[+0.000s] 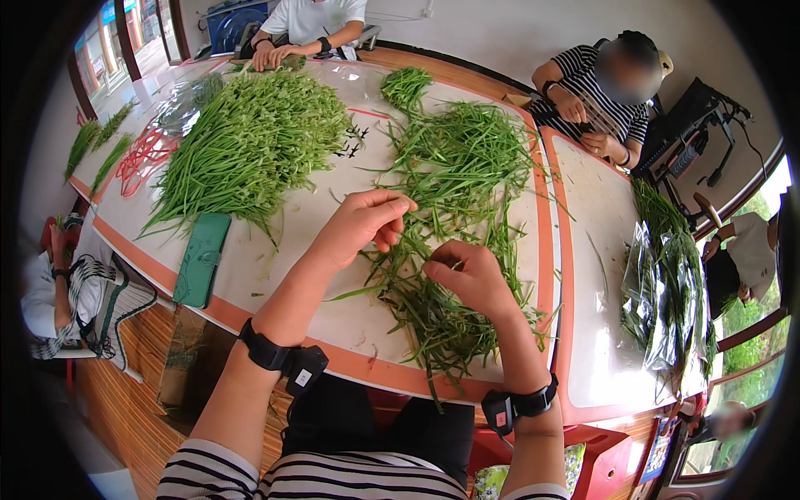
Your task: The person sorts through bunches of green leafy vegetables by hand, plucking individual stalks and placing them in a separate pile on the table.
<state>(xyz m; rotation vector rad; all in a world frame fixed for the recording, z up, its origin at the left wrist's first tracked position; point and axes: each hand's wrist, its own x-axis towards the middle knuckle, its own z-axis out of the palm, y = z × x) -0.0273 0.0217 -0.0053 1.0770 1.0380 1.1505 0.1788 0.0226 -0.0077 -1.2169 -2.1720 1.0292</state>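
Right grip [472, 277] curled, thin, tangled greens [446, 323]

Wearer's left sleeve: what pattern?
Left sleeve: dark stripes on white, best seen in the head view.

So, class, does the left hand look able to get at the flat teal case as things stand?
Probably yes: the flat teal case lies leftward of the left hand, near the table's edge, its upper face uncovered, with mostly bare tabletop between them.
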